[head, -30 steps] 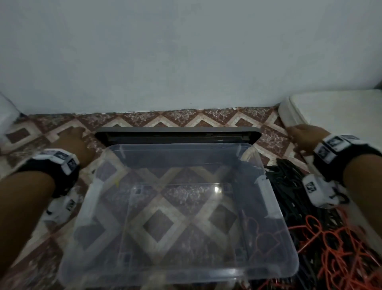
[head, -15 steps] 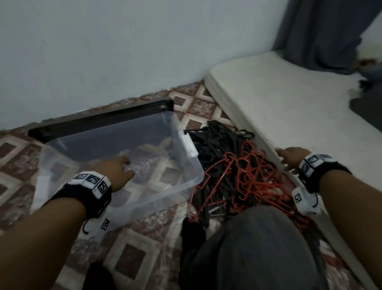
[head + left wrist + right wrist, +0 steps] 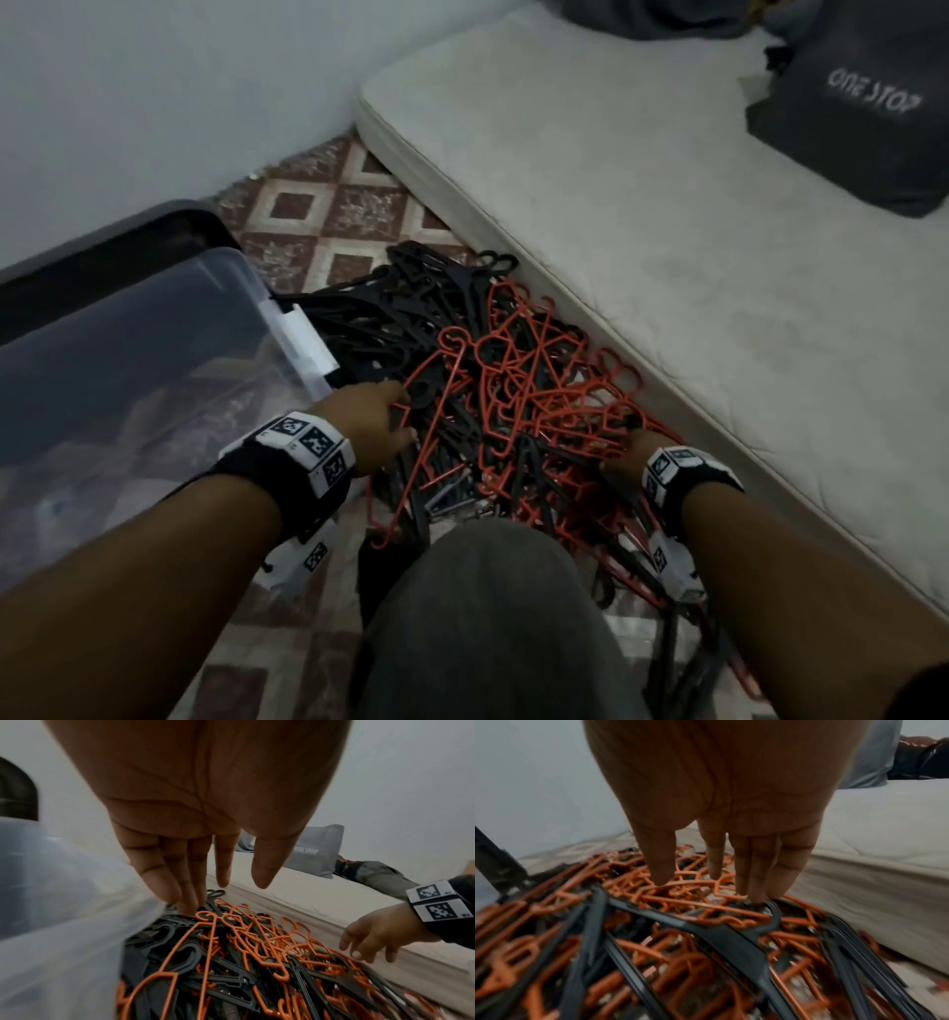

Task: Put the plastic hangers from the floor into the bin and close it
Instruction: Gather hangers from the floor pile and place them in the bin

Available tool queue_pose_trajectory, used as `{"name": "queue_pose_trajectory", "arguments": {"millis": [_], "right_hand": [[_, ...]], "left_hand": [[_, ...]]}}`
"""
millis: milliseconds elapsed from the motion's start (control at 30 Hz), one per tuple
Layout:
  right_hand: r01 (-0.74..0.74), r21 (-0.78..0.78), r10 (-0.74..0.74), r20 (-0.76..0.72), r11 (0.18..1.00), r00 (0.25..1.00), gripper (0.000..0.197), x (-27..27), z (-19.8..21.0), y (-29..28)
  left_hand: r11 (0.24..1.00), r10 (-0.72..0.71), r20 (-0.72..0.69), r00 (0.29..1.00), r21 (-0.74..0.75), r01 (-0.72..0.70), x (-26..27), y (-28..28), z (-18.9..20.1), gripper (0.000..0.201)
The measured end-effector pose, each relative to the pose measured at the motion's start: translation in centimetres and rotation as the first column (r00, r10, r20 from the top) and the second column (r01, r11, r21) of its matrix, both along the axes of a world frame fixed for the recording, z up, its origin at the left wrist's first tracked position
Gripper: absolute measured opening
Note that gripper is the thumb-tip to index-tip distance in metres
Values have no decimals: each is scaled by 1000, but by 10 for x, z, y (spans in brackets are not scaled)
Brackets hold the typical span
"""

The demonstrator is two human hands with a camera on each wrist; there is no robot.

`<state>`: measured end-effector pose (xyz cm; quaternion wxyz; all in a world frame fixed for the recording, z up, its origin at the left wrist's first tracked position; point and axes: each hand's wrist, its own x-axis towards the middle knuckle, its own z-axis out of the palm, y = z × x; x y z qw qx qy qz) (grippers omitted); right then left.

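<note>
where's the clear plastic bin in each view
Head: the clear plastic bin fills the left side, beside the hanger pile.
Left wrist: a blurred translucent wall at the left edge, next to the pile.
Right wrist: not clearly in it.
Shared landmark: the white mattress along the pile's far side, seen in all three views.

Both arms reach fwd & down, each w/ a black wrist band. Left hand (image 3: pixel 372 421) palm down, fingers (image 3: pixel 164 882) straight, slightly spread, tips pointing down. Right hand (image 3: pixel 624 452) also palm down, fingers (image 3: pixel 765 874) extended, close together, thumb apart. Neither hand grips anything.
</note>
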<state>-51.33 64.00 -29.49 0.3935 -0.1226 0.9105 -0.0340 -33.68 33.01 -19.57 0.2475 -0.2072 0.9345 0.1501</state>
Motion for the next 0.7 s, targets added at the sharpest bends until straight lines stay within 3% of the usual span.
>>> {"name": "queue_pose_trajectory", "arguments": {"millis": [67, 200, 267, 400, 500, 600, 700], "right_hand": [[54, 72, -53, -19, 996, 998, 64, 0, -20, 16], [101, 220, -101, -9, 970, 995, 92, 6, -59, 56], [112, 245, -129, 57, 963, 990, 98, 9, -78, 71], [409, 162, -414, -5, 898, 910, 127, 16, -108, 80], [469, 84, -458, -122, 879, 881, 123, 17, -122, 78], [506, -25, -503, -154, 862, 850, 109, 7, -132, 72], [481, -121, -495, -158, 868, 854, 99, -1, -140, 67]], "left_hand": [[998, -52, 6, 999, -23, 52, -19, 11, -16, 50], [992, -128, 39, 991, 3, 128, -47, 26, -54, 48], [994, -112, 82, 990, 24, 110, -56, 30, -76, 60], [997, -70, 157, 985, 41, 64, -64, 39, -120, 97], [990, -77, 220, 973, 128, 49, -64, 39, -145, 118], [941, -142, 203, 969, 331, 69, -58, 45, -164, 124], [877, -113, 167, 980, 481, 19, -51, 54, -177, 122]]}}
